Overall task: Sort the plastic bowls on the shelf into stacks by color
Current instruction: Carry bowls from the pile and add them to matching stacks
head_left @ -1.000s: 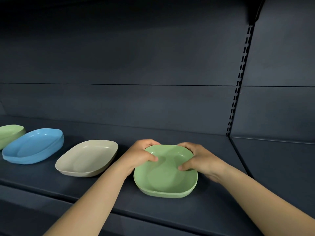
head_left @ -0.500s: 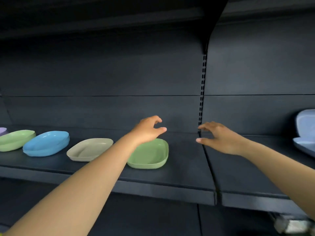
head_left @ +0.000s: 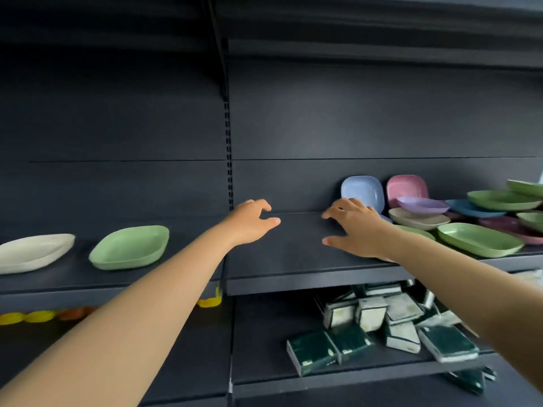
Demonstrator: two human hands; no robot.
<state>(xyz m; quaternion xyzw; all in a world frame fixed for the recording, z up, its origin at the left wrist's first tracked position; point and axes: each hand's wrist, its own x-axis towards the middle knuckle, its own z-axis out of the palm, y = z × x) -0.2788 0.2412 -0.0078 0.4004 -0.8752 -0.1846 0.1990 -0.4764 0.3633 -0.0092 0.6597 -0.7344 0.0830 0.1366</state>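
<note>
You have let go of the green bowl (head_left: pixel 130 247); it now sits on the left shelf (head_left: pixel 182 271) beside the cream bowl (head_left: pixel 32 252). Both your left hand (head_left: pixel 249 223) and right hand (head_left: pixel 354 227) are empty, fingers spread, moving right toward the unsorted pile (head_left: pixel 458 214). Next pick is pending.

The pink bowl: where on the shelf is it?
In the head view, the pink bowl leans against the back panel at right, beside the light blue bowl.
</note>
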